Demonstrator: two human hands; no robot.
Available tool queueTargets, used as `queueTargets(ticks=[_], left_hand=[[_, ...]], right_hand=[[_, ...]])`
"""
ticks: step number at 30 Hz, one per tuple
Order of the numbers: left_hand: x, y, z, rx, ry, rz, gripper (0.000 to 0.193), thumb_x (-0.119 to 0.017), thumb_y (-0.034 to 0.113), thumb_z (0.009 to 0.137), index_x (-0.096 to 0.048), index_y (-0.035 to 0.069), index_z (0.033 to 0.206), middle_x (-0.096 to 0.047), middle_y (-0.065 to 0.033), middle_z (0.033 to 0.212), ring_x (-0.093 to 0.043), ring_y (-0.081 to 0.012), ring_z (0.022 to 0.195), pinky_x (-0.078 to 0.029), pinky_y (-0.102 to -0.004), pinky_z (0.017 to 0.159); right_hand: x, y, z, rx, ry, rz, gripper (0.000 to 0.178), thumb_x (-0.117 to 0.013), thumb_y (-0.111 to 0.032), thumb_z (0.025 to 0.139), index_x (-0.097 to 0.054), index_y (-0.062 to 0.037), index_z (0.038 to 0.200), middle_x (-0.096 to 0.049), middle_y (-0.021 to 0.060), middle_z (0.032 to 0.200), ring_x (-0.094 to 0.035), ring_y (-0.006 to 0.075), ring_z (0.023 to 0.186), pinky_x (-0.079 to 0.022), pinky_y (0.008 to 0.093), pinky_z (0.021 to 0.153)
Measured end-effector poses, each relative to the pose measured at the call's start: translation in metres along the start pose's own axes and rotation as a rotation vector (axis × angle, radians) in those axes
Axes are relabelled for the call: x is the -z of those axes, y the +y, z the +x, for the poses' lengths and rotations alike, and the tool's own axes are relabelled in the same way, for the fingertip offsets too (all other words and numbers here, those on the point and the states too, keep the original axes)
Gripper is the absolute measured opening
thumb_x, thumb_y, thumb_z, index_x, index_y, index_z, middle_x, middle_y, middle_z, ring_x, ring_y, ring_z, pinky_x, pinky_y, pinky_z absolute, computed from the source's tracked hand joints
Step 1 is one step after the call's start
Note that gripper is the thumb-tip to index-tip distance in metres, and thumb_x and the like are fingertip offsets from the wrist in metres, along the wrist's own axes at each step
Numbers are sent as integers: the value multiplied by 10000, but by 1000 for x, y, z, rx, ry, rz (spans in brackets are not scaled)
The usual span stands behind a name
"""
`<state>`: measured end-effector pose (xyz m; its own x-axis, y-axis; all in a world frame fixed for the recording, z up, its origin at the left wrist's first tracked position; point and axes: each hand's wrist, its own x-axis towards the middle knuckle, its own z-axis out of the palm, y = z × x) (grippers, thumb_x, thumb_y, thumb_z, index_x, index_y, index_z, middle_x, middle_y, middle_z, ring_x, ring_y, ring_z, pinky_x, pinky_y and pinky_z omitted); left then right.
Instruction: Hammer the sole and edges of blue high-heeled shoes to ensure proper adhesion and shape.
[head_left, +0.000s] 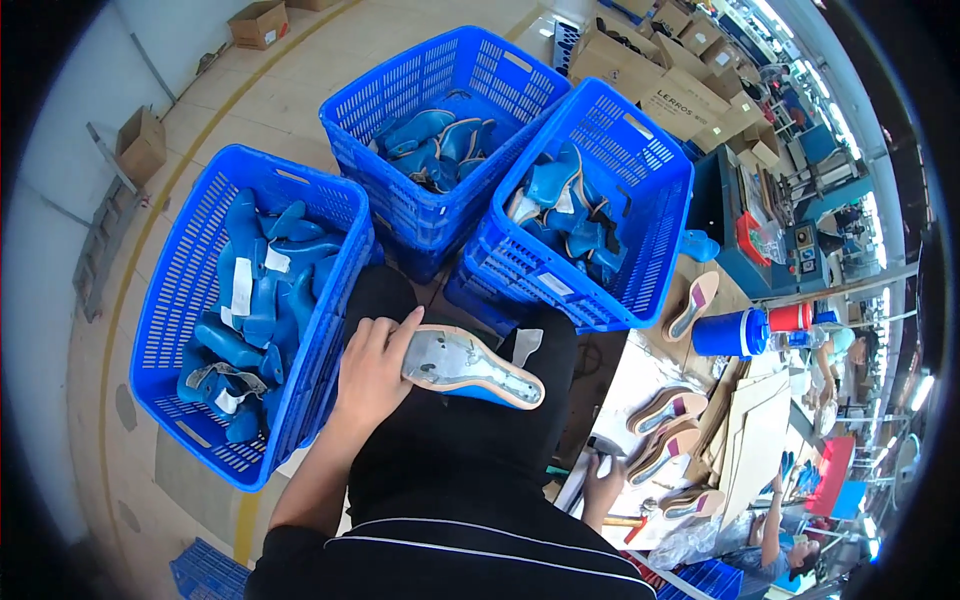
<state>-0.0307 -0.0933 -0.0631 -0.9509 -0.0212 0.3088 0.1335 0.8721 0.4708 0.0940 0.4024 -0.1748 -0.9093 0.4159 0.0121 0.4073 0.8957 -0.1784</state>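
Note:
My left hand (372,368) is closed round the toe end of a blue shoe last (470,366), held sole up over my lap. Its underside is shiny grey with a tan rim, and its narrow heel end points right. A pale tag (527,346) shows beside it, over my thigh. To the right, my right hand (602,488) is at the worktable's edge, its fingers closed on a dark tool (603,446) whose kind I cannot make out. Close to that hand lie a hammer (626,521) with a wooden handle and several tan insoles (668,450).
Blue crates of shoe lasts stand at the left (250,160), in the middle (400,205) and to the right (590,310). The worktable (625,385) holds brown sheets (755,430) and a blue jug (725,334). Another person (775,550) sits at the lower right.

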Motion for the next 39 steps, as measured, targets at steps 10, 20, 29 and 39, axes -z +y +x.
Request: queueTargets(ticks=[10, 20, 29, 39], left_hand=[[-6, -15, 5, -19, 3, -81, 865, -827, -28, 686, -604, 82, 1515, -587, -118, 989, -602, -336, 952, -548, -450, 827], [7, 2, 14, 62, 289, -798, 769, -940, 87, 709, -681, 32, 1431, -612, -79, 998, -581, -260, 967, -497, -368, 875], [-12, 43, 68, 471, 163, -2067, 569, -643, 398, 1105, -444, 56, 1514, -656, -153, 1318, -735, -309, 1151, -647, -542, 985], [-22, 35, 62, 521, 361, -1575, 240, -747, 286, 1070, -627, 82, 1112, -643, 4, 993, -590, -52, 859, -481, -228, 784]], right_hand=[[83, -230, 74, 924, -529, 610, 1086, -1002, -110, 703, -451, -95, 1639, -597, 214, 1538, -610, 365, 1402, -499, 432, 1163], [91, -237, 70, 556, -695, 1329, 765, -973, -285, 799, -661, 99, 1383, -733, 217, 1331, -725, 264, 1204, -559, 410, 1063], [86, -288, 46, 134, -1415, 1376, 887, -439, -688, 1095, -333, 16, 1624, -673, 207, 1318, -736, 341, 1062, -650, 526, 827], [95, -323, 28, 572, -1181, 1395, 1301, -599, -808, 914, 64, -65, 1751, -283, 197, 1763, -380, 341, 1575, -275, 479, 1294]])
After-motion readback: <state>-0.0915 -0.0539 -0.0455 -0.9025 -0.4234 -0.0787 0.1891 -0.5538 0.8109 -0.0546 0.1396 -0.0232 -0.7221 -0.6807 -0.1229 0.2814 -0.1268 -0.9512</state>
